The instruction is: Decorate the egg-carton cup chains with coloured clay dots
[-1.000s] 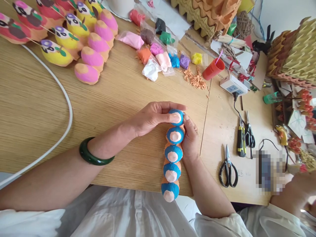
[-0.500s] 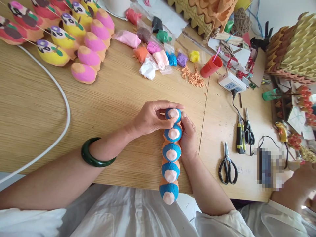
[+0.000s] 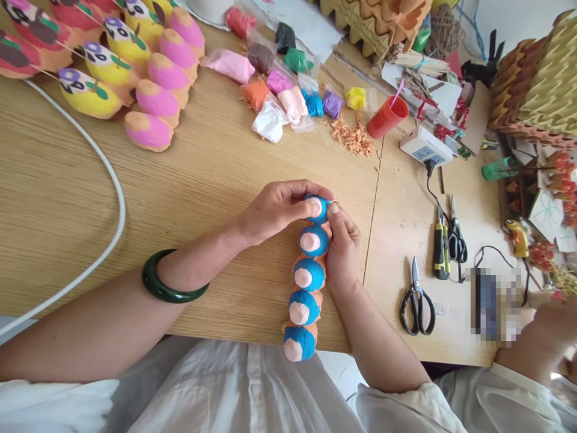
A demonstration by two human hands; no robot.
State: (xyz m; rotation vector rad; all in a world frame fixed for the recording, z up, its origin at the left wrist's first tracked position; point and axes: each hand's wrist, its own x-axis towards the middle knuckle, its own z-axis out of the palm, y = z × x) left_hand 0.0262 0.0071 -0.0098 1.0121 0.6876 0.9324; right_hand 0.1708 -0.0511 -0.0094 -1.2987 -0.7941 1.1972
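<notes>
Thumb of left hand (image 3: pixel 274 211) has shifted onto the strip (image 3: pixel 305 275) top cap, pinching it; right hand (image 3: pixel 343 252) clasps its side

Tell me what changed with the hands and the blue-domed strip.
The left hand slid its thumb onto the top dome; the right hand closed its fingertips in beside it. The strip swung its near end slightly left. Both hands kept hold of its far end; scissors and clay bags stayed put.
</notes>
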